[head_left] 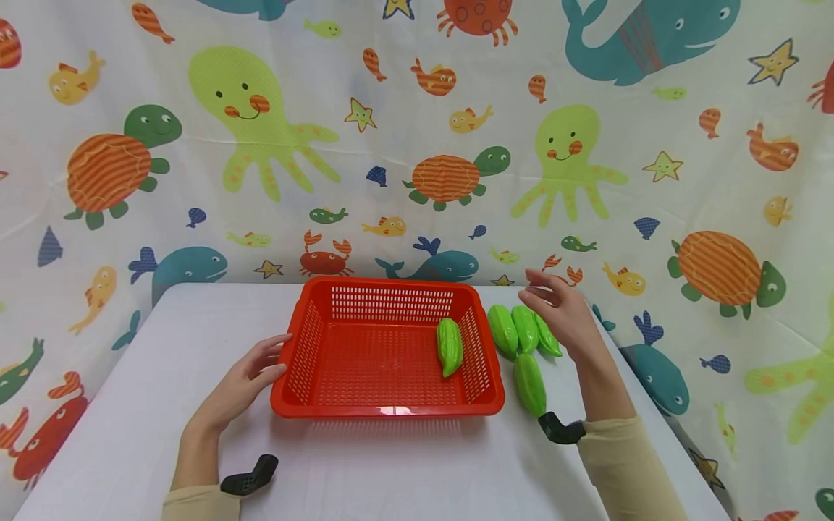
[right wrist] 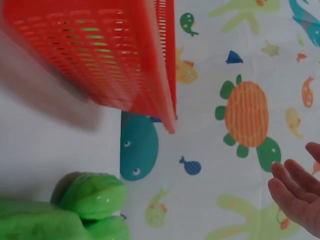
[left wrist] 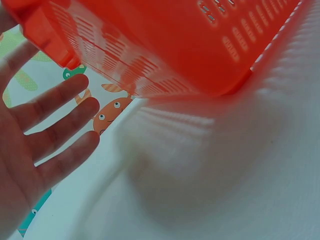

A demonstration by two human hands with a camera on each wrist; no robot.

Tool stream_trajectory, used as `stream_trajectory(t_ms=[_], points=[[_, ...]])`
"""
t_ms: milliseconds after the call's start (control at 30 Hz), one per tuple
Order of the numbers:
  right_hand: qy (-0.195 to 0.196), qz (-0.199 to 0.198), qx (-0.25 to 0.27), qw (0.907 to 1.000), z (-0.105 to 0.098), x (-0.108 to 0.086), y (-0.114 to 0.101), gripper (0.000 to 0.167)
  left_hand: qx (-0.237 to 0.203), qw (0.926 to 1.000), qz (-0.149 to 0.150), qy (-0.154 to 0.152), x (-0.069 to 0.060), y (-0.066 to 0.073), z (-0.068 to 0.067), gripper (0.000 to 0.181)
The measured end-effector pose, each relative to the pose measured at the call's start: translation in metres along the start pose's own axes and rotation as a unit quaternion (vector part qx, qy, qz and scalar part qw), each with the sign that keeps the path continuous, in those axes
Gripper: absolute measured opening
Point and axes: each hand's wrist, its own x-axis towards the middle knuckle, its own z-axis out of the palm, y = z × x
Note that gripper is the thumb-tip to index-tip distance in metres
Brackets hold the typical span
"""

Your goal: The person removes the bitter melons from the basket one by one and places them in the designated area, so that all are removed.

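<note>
A red plastic basket (head_left: 387, 411) with slotted walls stands on the table. In it, near the right wall, lies one glossy green ridged vegetable (head_left: 449, 347), shaped like a bitter melon. My left hand (head_left: 237, 383) is at the basket's left rim, its fingers spread in the left wrist view; contact with the rim is hard to tell. My right hand (head_left: 560, 311) is raised over the right side of the table, fingers loosely bent and holding nothing. Below and left of it, several more green vegetables (head_left: 529, 383) lie beside the basket; the hand partly covers the rearmost ones.
A white table (head_left: 391, 477) carries everything. Behind it and at both sides hangs a cloth (head_left: 417, 94) printed with sea animals. A black wrist camera (head_left: 250, 475) sits at the left wrist, another wrist camera (head_left: 560, 428) at the right one.
</note>
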Motion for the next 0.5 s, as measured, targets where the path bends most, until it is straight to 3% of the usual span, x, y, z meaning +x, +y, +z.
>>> stream_trajectory(t_ms=[267, 500], points=[[-0.001, -0.010, -0.006, 0.9999, 0.006, 0.009, -0.015, 0.062, 0.001, 1.0000, 0.006, -0.001, 0.000, -0.002, 0.000, 0.061], [-0.028, -0.009, 0.005, 0.9995, 0.015, 0.018, -0.027, 0.063, 0.001, 1.0000, 0.005, -0.001, 0.000, -0.002, 0.000, 0.061]])
